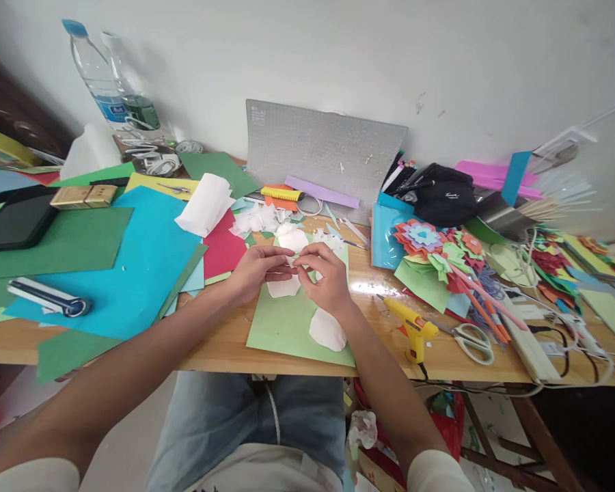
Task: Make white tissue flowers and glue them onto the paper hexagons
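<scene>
Over the light green sheet, the left hand and the right hand meet with fingertips pinched closed on a small white paper piece between them. White paper cutouts lie on the sheet, some just beneath the hands. Right of the sheet, a yellow glue gun rests on the wooden table beside the scissors; the grey cutting mat leans against the wall behind.

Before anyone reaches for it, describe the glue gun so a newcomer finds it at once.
On the wooden table, find the light green sheet at the front edge. Right of it, beside the pale-handled scissors, lies the glue gun: the only yellow, pistol-shaped thing.
</scene>
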`<state>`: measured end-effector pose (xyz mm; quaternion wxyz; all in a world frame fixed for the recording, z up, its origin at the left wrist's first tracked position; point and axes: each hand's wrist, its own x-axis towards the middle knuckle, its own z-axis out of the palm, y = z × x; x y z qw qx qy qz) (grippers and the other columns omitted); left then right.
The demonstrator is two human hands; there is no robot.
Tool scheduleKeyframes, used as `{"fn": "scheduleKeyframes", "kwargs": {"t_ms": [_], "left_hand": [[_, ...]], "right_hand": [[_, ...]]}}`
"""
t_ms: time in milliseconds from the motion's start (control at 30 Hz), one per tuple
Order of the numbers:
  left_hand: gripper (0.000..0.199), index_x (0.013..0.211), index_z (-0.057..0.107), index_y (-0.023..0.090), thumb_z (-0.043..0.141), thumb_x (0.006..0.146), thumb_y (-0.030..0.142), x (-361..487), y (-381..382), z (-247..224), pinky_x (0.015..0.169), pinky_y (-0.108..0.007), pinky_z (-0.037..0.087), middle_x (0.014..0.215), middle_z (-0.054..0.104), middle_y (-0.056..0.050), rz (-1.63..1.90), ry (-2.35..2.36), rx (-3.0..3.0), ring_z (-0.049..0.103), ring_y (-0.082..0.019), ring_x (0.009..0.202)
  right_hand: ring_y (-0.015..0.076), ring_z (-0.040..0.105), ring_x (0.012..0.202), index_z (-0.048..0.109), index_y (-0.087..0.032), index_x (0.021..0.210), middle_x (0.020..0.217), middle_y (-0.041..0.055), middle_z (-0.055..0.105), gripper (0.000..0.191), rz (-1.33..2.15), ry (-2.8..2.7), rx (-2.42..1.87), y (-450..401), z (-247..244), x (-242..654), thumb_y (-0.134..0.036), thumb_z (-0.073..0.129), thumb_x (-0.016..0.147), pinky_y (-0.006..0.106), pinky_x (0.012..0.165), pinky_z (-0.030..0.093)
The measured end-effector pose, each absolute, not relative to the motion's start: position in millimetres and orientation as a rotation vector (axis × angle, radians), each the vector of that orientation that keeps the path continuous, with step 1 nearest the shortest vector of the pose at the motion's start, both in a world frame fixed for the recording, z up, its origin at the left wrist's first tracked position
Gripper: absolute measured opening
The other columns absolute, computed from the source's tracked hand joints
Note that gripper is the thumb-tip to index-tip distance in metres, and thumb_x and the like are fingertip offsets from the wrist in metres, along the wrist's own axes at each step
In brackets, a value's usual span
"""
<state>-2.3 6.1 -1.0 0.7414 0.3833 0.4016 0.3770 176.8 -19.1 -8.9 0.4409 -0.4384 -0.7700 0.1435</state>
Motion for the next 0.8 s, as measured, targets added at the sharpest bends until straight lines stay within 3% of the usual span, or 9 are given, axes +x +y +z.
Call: {"fn": "scheduleKeyframes", "kwargs": {"t_ms": [367, 567, 800], "left_hand": [[0.037, 0.102, 0.07, 0.016, 0.079, 0.072, 0.036, -4.7, 5.7, -4.6, 0.081, -0.035, 0.058, 0.091, 0.075, -0.009, 0.836, 0.852, 0.897, 0.073, -0.024, 0.09], [0.04, 0.101, 0.069, 0.015, 0.083, 0.068, 0.034, -3.4, 5.3, -3.8, 0.078, -0.035, 0.059, 0.085, 0.073, -0.007, 0.845, 0.908, 0.943, 0.073, -0.024, 0.088], [0.04, 0.099, 0.069, 0.015, 0.081, 0.069, 0.038, -1.1, 4.3, -2.8, 0.073, -0.034, 0.059, 0.083, 0.072, -0.006, 0.888, 0.938, 1.009, 0.072, -0.022, 0.084]], "right_hand": [[0.0162, 0.062, 0.085, 0.07, -0.023, 0.088, 0.096, 0.0063, 0.06, 0.018, 0.381, -1.925, -1.114, -21.1, -7.0, 175.8, -0.015, 0.055, 0.082, 0.029, 0.073, 0.055], [0.0166, 0.062, 0.085, 0.067, -0.022, 0.094, 0.097, 0.0057, 0.064, 0.017, 0.763, -1.667, -1.137, -23.5, 3.1, 178.3, -0.029, 0.055, 0.084, 0.027, 0.067, 0.055], [0.0143, 0.059, 0.059, 0.064, -0.019, 0.072, 0.063, 0.0004, 0.06, 0.034, 1.133, -1.434, -1.338, -16.1, -2.2, 178.7, -0.052, 0.066, 0.078, 0.026, 0.057, 0.052]]}}
